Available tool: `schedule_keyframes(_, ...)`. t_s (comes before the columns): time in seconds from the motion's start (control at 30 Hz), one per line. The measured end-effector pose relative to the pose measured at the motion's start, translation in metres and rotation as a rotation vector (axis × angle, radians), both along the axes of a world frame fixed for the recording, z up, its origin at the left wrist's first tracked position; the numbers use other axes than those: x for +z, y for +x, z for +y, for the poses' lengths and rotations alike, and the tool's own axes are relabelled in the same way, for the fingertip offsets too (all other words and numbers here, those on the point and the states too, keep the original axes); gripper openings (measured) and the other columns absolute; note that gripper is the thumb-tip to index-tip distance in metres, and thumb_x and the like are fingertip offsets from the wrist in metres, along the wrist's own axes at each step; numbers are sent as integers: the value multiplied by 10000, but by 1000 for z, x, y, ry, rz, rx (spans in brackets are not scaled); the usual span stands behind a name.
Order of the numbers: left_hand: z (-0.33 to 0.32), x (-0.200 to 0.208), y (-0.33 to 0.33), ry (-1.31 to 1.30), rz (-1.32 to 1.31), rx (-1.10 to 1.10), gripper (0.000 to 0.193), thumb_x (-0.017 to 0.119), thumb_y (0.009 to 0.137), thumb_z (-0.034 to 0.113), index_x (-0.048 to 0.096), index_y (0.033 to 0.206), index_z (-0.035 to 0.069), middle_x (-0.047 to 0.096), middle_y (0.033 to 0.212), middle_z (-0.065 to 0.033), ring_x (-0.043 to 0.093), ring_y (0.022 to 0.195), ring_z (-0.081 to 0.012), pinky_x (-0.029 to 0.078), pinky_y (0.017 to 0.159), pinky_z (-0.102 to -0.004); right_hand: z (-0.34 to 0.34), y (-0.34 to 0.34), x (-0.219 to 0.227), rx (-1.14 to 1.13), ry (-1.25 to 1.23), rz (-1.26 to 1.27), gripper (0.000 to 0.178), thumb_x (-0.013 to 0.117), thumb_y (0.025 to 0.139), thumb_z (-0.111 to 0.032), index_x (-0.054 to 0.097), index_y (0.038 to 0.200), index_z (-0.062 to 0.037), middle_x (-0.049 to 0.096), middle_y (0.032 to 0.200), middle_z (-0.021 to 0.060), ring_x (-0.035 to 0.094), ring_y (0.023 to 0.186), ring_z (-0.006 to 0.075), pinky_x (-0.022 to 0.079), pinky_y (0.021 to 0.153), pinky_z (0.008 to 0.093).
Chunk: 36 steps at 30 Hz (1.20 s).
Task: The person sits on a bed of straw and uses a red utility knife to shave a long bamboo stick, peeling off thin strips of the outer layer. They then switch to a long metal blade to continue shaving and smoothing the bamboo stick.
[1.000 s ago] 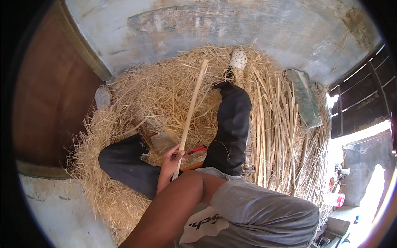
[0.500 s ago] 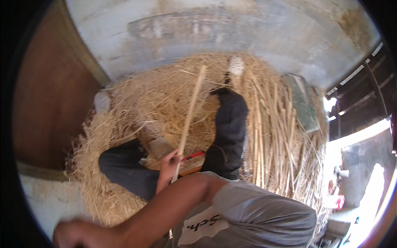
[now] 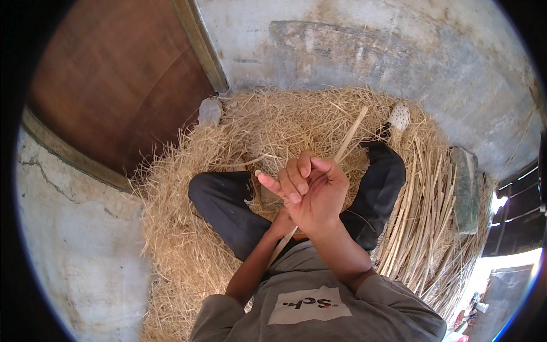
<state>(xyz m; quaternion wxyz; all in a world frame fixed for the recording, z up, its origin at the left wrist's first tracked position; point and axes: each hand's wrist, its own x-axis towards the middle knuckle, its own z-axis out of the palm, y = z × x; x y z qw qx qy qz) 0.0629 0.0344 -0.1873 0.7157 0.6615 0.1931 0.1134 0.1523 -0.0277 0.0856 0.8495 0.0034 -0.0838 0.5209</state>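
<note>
Left hand grips long pale stick low; right hand half-open, empty, fingers toward 10 o'clock; keep stick steady.

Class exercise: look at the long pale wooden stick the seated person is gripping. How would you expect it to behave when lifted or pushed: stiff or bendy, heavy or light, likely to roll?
The long pale wooden stick runs straight past the left hand with no visible sag, so it is probably stiff. It looks thin, so likely light for its length. Laid on the loose straw, it would probably not roll far.
</note>
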Motion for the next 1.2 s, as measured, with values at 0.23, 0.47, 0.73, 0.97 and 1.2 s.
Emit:
schedule_keyframes(0.23,0,-1,7,94,-82,-15,157,605,852,22,626,1001,-22,660,897,-63,612,831,-112,495,727,-295,-11,9,-4,-46,112,-21,292,370,913,-183,522,746,3,464,577,98,500,505,239,456,974,601)
schedule_keyframes(0.47,4,-3,-4,-2,221,34,473,668,903,113,519,1337,-2,643,906,-67,620,706,-109,525,595,-254,-25,-73,42,-153,841,-374,233,557,891,-235,600,862,-8,592,753,104,620,727,249,515,742,431)
schedule_keyframes(0.73,-9,24,6,-57,230,52,419,643,920,102,546,1318,11,624,829,-22,607,664,-75,507,531,-233,-28,-130,99,166,1184,225,347,530,925,-174,536,655,43,473,552,105,457,478,238,519,596,391)
schedule_keyframes(0.97,-8,21,7,-40,239,47,397,634,920,80,554,1301,1,623,840,-16,611,663,-78,516,542,-238,-23,-136,100,263,1193,276,348,534,921,-186,547,656,39,489,557,104,483,486,238,530,665,385)
schedule_keyframes(1.2,-7,15,7,-70,215,41,386,639,915,73,562,1285,-6,623,839,-13,609,661,-77,513,542,-239,-22,-132,96,122,1159,119,393,567,914,-277,577,674,34,515,575,102,528,507,256,523,811,391)
